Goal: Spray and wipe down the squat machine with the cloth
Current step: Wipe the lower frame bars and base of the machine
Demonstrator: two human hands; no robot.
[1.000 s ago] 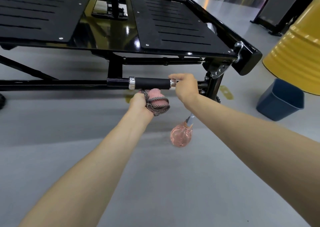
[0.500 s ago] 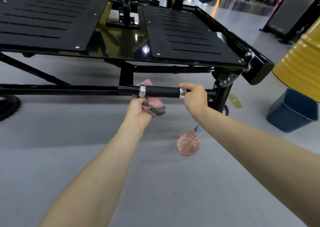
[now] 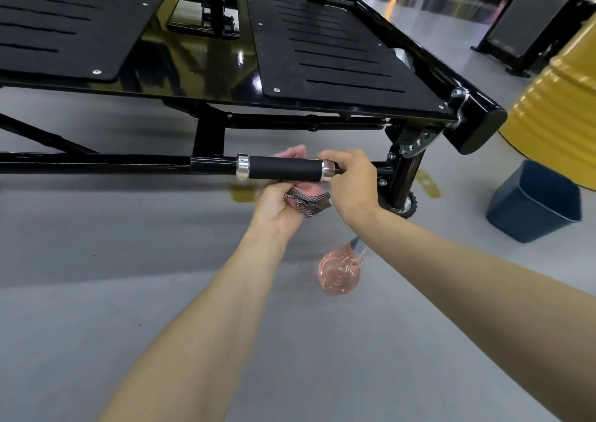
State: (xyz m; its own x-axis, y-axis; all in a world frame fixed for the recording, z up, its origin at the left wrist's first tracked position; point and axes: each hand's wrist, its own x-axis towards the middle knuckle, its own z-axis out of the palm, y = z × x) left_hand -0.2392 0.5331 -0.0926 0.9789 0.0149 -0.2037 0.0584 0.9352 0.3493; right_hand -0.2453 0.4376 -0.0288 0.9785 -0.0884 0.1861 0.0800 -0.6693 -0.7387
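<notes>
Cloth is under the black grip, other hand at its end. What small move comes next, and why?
Probably slide the left hand with the cloth along the black grip toward the far chrome collar. The cloth sits bunched under and behind the grip's right part, the right hand holds the grip's end, and the left part shows no cloth.

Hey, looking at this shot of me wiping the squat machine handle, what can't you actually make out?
1. Head view: spray bottle top, hidden behind the right forearm.
2. Head view: left hand fingers, buried in the cloth behind the handle.
3. Head view: handle end, covered by the right hand.
4. Head view: yellow drum, cut off by the right edge.
</notes>
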